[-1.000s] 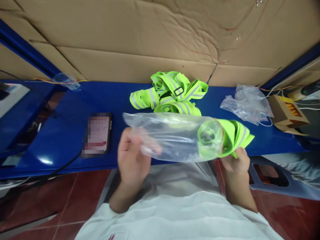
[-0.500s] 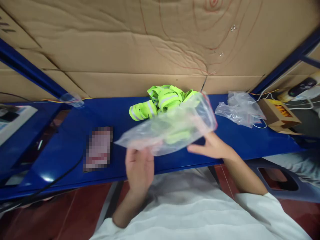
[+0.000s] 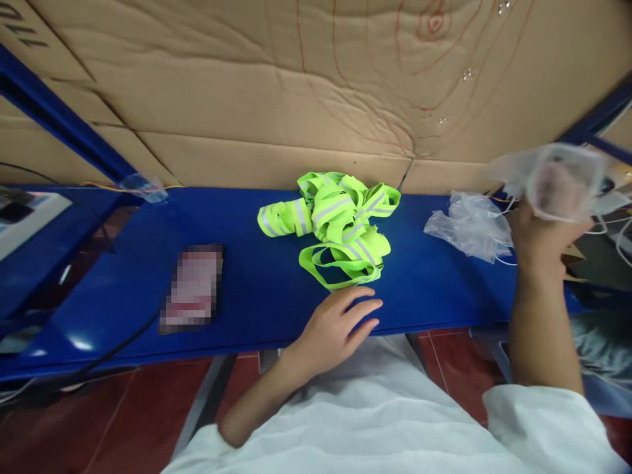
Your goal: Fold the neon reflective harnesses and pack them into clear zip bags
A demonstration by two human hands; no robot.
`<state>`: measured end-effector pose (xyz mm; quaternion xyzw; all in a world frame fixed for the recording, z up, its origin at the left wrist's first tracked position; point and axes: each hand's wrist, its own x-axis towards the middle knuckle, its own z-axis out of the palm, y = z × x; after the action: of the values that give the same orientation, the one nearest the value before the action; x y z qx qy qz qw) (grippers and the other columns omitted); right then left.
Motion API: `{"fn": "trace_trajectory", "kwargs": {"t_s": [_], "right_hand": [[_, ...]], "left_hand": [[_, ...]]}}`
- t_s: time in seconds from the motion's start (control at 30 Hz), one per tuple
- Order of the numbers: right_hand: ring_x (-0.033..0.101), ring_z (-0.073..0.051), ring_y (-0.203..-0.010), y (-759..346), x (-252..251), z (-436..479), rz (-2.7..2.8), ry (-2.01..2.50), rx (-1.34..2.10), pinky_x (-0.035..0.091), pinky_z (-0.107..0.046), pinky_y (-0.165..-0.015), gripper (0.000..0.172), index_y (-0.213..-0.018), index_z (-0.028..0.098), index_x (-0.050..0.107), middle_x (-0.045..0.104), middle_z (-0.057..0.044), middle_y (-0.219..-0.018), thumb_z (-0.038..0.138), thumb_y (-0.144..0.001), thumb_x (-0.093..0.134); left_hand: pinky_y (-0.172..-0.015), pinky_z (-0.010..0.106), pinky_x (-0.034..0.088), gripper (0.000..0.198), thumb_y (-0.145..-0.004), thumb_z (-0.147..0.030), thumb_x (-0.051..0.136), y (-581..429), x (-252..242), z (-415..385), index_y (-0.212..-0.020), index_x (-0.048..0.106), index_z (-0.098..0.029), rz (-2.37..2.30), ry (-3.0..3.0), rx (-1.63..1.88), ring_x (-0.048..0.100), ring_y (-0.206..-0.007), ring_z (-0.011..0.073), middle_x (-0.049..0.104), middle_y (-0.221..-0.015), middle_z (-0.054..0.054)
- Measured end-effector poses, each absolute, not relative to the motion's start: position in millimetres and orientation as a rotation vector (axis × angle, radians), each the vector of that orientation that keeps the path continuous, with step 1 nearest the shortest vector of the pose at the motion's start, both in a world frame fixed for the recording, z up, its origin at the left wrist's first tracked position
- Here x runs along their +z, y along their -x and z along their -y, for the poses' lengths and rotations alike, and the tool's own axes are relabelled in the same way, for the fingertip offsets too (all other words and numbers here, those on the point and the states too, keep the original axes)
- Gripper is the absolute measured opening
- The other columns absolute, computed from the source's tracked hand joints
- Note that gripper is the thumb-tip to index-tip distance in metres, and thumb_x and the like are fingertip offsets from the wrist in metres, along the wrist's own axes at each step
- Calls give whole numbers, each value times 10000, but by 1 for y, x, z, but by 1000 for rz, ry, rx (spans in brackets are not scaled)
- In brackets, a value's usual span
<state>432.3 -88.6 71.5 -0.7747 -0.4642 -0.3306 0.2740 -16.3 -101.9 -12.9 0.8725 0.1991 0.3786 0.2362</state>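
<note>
My left hand hovers by the front edge of the blue table with its fingers apart and nothing in them. Just beyond its fingertips lies a tangled pile of neon-yellow reflective straps with grey stripes. Far to the right, my right hand is raised and holds a translucent plastic bag, which is smeared by motion. The bag partly covers the fingers. Left of that hand, a heap of crumpled clear plastic bags rests on the table.
A flat, pixelated item lies on the left of the blue table. Behind it a clear plastic cup lies near a blue post. Cardboard walls the back. White cables run at the far right.
The plastic bag has gone from above the straps to the far right with my right hand. My left hand has let go of it and shifted right, fingers spread. The straps are uncovered.
</note>
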Motion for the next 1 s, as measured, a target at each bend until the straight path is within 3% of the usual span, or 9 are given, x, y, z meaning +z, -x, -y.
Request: {"fn": "trace_trajectory", "kwargs": {"t_s": [0.17,0.33,0.43,0.53,0.67,0.77,0.83,0.93,1.0], "right_hand": [[451,-410,-1543,-445,74,68,1872,2438,-342,370,-599,-1226,745,-1575,119,556,482,-324,-1589,254,-897,837],[582,-265,-1449,-347,78,75,2164,1686,-106,437,-440,-1263,469,-1524,200,608,608,-155,-1535,313,-1069,611],[678,-237,-1326,-276,78,79,2373,1342,198,549,-413,-1146,446,-1531,279,587,664,-88,-1481,391,-1100,560],[654,-301,-1356,-239,65,74,2467,1389,220,524,-488,-1153,479,-1495,234,608,676,-118,-1457,498,-1103,526],[569,-399,-1418,-242,39,55,2549,1500,321,484,-590,-1155,806,-1512,178,579,566,-198,-1548,735,-937,673],[565,-417,-1403,-248,23,44,2590,1471,506,503,-589,-1127,1014,-1582,190,511,519,-216,-1565,811,-816,752],[648,-371,-1272,-244,16,42,2504,1431,527,544,-524,-1068,836,-1460,192,628,634,-189,-1400,748,-851,763],[715,-267,-1030,-234,13,44,2277,1347,644,567,-362,-915,496,-1169,186,762,742,-99,-1110,621,-933,729],[714,-225,-891,-229,16,46,2026,1349,866,549,-304,-819,455,-978,166,784,759,-47,-937,614,-937,713]], "left_hand": [[-1121,470,521,301,-1003,-175,690,17,-14,96,-1299,682,-232,-724,-2579,1269,643,-1289,272,672,-1360,130],[-1084,567,502,548,-1021,-298,687,22,-14,87,-1525,510,-178,-1154,-2687,811,668,-1210,325,701,-1311,155],[-1112,557,486,381,-1053,-167,577,32,-10,83,-1426,605,-244,-1015,-2767,538,687,-1143,270,722,-1222,85],[-1196,539,439,390,-1020,-43,523,48,-2,81,-1295,678,-273,-813,-2770,416,668,-1210,223,704,-1246,53],[-1248,607,397,312,-975,-11,519,70,12,78,-1092,725,-215,-992,-2766,461,696,-1148,241,719,-1178,58],[-1267,643,373,320,-976,-46,520,72,17,81,-1213,690,-179,-1244,-2788,767,647,-1281,310,667,-1358,137],[-1273,601,391,359,-988,-121,571,64,16,86,-1334,638,-191,-1139,-2785,925,587,-1381,323,602,-1463,164],[-1267,634,388,597,-975,-300,716,44,12,87,-1534,509,-259,-872,-2865,783,480,-1507,369,490,-1612,170],[-1244,687,385,770,-938,-321,783,32,11,80,-1614,418,-281,-875,-2927,635,437,-1542,414,433,-1671,183]]}}
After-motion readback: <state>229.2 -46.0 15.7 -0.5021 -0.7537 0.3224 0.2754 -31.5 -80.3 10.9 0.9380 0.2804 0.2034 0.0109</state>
